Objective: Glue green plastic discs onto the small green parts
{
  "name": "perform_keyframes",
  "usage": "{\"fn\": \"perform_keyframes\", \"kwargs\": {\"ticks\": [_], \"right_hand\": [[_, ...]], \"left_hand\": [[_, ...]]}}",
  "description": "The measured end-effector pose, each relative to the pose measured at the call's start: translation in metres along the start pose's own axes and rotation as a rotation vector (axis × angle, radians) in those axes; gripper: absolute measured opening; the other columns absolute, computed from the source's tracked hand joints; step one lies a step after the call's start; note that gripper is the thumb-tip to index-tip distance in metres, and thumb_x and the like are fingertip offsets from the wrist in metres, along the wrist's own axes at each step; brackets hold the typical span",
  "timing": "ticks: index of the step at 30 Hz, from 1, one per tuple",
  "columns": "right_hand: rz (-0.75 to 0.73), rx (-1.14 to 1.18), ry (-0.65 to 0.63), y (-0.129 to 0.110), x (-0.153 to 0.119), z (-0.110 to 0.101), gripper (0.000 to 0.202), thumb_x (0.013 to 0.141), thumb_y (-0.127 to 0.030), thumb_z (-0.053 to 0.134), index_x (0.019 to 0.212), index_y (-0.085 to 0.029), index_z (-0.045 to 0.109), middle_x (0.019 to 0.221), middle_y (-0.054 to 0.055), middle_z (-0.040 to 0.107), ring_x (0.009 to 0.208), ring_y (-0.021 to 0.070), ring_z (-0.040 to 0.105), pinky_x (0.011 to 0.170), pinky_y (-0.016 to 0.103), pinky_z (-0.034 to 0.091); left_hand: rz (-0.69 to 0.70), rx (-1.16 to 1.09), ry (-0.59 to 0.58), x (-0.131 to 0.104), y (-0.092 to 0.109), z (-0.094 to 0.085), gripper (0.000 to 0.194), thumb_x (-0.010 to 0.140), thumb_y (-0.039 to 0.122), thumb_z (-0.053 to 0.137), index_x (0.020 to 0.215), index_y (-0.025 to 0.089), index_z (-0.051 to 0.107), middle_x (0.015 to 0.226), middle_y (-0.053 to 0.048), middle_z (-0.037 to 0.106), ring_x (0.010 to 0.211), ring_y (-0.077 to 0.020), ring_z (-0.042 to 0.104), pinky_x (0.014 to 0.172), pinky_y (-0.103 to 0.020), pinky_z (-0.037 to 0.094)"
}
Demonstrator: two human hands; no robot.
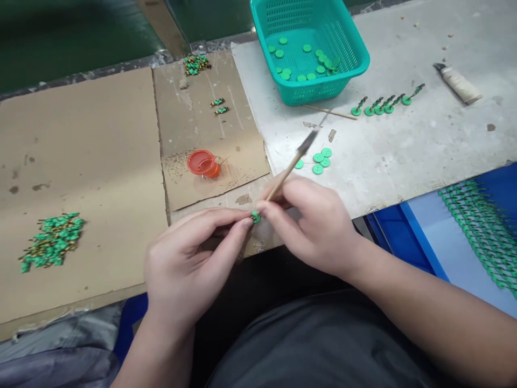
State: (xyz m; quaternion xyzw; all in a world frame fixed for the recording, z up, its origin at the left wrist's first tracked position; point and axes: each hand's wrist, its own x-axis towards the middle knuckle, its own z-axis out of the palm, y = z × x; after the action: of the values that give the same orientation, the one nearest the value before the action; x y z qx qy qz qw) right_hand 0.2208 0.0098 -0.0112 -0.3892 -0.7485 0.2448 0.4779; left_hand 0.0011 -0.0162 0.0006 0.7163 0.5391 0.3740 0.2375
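Between thumb and forefinger, my left hand (197,258) pinches a small green piece (256,216) over the table's front edge. My right hand (311,221) is closed on a thin wooden-handled brush (291,165), its dark tip pointing up and away to the right. The fingertips of both hands nearly meet at the green piece, and they hide part of it. Beyond my right hand lie several loose green discs (318,157). A red cup (202,163) with liquid stands on cardboard beyond my left hand.
A teal basket (357,67) holding green discs stands at the back. Right of it are several figures on green bases (378,109) and a tube (460,84). Green figure piles lie on cardboard at left (54,241) and back (196,64). A tray of green pieces (476,226) sits at right.
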Motion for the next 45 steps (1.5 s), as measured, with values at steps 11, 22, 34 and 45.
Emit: {"fn": "perform_keyframes", "kwargs": {"ticks": [11,22,34,45], "right_hand": [[-0.056,0.05,-0.202,0.011,0.013,-0.01,0.019,0.12,-0.014,0.062,0.103,-0.021,0.065,0.109,0.002,0.08,0.1,0.0167,0.078,0.093,0.027,0.063],[-0.022,0.117,-0.274,0.008,0.017,-0.011,0.015,0.119,-0.01,0.063,0.108,-0.019,0.068,0.114,0.001,0.08,0.107,0.0152,0.078,0.099,0.024,0.059],[0.046,0.154,-0.3,0.007,0.026,-0.005,0.025,0.115,-0.008,0.063,0.097,-0.024,0.056,0.099,-0.004,0.071,0.091,0.0144,0.068,0.087,0.025,0.053],[0.445,0.404,-0.037,0.001,-0.005,-0.021,0.013,0.113,-0.029,0.07,0.101,-0.024,0.068,0.09,0.001,0.078,0.084,0.0192,0.082,0.077,0.031,0.064]], "left_hand": [[0.032,0.03,0.001,-0.001,0.0,0.0,0.024,0.106,0.019,0.084,0.117,0.039,0.088,0.115,0.01,0.089,0.103,-0.0138,0.082,0.097,-0.028,0.067],[0.056,0.048,0.0,-0.004,0.001,-0.001,0.028,0.105,0.014,0.085,0.119,0.039,0.087,0.117,0.012,0.088,0.105,-0.0106,0.081,0.1,-0.023,0.064],[0.037,0.024,0.009,0.002,0.002,0.002,0.018,0.105,0.019,0.085,0.112,0.035,0.088,0.11,0.01,0.089,0.102,-0.0085,0.081,0.099,-0.018,0.062],[-0.377,-0.617,0.103,0.008,0.013,-0.021,0.009,0.085,0.02,0.096,0.089,0.025,0.091,0.082,0.0,0.085,0.066,-0.0115,0.077,0.063,-0.015,0.065]]}}
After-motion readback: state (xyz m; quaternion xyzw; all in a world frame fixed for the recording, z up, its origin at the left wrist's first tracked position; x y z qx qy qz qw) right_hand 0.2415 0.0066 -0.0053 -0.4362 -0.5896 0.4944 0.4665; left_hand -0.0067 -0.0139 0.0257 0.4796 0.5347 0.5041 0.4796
